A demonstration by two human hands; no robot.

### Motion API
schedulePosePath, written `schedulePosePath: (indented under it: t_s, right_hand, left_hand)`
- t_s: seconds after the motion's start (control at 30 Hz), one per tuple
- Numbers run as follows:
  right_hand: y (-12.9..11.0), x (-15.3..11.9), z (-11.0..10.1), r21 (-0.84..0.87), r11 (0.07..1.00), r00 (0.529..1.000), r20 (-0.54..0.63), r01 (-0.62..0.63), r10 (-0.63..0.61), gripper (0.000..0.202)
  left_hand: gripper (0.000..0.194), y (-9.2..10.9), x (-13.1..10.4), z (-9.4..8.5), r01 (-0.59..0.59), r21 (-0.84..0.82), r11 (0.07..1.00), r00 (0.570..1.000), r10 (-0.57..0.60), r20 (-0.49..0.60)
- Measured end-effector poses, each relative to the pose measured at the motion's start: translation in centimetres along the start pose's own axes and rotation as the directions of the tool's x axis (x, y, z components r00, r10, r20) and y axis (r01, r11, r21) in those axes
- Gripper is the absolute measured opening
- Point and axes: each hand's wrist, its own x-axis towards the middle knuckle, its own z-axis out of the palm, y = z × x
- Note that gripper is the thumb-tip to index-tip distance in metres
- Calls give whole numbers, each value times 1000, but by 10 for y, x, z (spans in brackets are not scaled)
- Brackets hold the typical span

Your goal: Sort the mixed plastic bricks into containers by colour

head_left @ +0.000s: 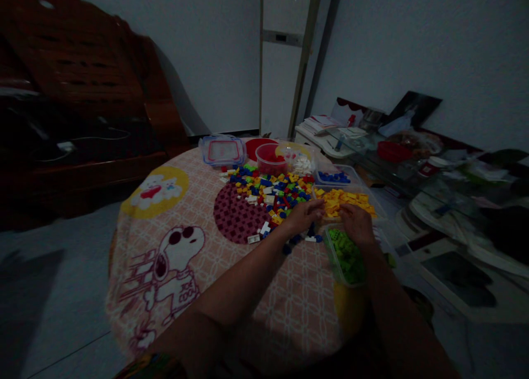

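From the head view, I see yellow bricks (351, 197) gathered between left hand (303, 218) and right hand (359, 222), grips unclear; beside them green bricks (346, 255) sit sorted, a mixed pile (273, 191) remains

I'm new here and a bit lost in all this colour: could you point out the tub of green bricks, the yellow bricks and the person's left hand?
Green bricks (346, 255): head view, middle of the heap.
Yellow bricks (355, 199): head view, upper part of the pile.
Left hand (303, 216): head view, back of the hand.
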Motion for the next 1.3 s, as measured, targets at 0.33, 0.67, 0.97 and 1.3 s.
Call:
schedulePosePath:
  t_s: [0.33, 0.67, 0.97, 1.3]
  right_hand:
    - [1, 0, -1, -17, 1000, 1000, 20, 0, 1, 35]
    - [0, 0, -2, -6, 1000, 1000, 15, 0, 0, 33]
    - [1, -1, 0, -1, 1000, 1000, 5, -12, 12, 32]
    - [1, 0, 0, 2, 1000, 1000, 11, -19, 19, 33]
  left_hand:
    - [24, 57, -16, -104, 162, 726, 668, 982, -39, -183]
    - [21, 53, -29, -118, 294, 779, 554, 936, -333, -116]
    - [23, 50, -27, -109, 243, 880, 408, 953, -272, -137]
    - [27, 49, -24, -105, 207, 888, 411, 961, -255, -107]
